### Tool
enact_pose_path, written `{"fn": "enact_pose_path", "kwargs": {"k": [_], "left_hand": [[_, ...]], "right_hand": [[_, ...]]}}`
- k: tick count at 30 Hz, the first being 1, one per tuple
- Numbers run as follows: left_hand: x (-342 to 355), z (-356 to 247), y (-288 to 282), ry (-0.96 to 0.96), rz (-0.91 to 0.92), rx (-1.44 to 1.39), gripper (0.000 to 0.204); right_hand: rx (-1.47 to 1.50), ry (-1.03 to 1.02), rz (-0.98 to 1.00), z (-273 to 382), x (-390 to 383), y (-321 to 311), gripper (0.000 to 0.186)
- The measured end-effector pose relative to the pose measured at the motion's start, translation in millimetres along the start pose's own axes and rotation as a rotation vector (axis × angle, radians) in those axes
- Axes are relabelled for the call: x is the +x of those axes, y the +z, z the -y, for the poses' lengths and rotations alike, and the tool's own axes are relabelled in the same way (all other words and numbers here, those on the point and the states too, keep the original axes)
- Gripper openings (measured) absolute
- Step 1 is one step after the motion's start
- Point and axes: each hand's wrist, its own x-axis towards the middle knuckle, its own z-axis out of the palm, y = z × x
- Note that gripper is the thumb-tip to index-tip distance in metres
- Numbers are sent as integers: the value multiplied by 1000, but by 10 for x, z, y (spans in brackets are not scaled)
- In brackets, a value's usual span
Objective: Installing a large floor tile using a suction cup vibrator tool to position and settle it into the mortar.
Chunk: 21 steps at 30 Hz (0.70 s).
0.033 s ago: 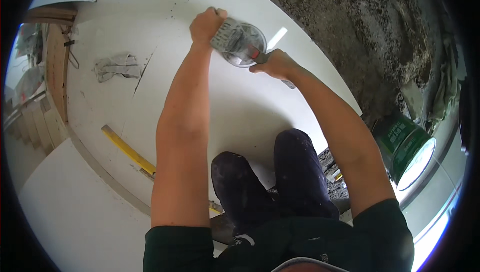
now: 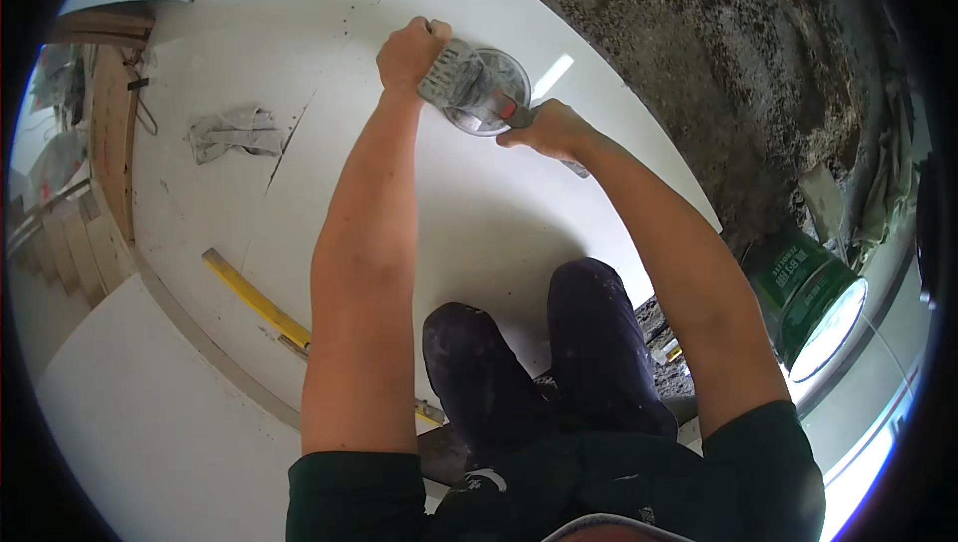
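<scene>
My left hand point(image 2: 407, 55) is closed around the far-left end of a dusty grey tile vibrator point(image 2: 489, 93) with a round clear suction disc. On the disc's near-right side, my right hand point(image 2: 554, 130) grips its dark handle, close to a red part. The disc sits against a large white tile point(image 2: 479, 203), and both arms reach forward to it. Some of the handle is hidden under my right fingers.
A crumpled grey cloth point(image 2: 238, 135) lies on the tiles at left, beside a dark joint line. Nearer is a yellow spirit level point(image 2: 254, 297), partly behind my left arm. Rough wet mortar point(image 2: 728, 53) borders the tile at right. A green bucket point(image 2: 798, 292) lies tipped there.
</scene>
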Motion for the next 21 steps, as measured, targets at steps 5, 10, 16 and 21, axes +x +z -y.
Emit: {"fn": "enact_pose_path", "kwargs": {"k": [5, 10, 16, 21], "left_hand": [[18, -1, 69, -77, -26, 10, 47], [37, 523, 132, -13, -47, -75, 44], [-630, 321, 231, -177, -49, -330, 42], [-1743, 1386, -69, -452, -129, -311, 40]], "right_hand": [[60, -78, 70, -153, 123, 59, 72], [-54, -213, 13, 21, 268, 315, 48], [52, -215, 54, -464, 81, 371, 20], [-250, -271, 194, 344, -282, 1211, 28]]}}
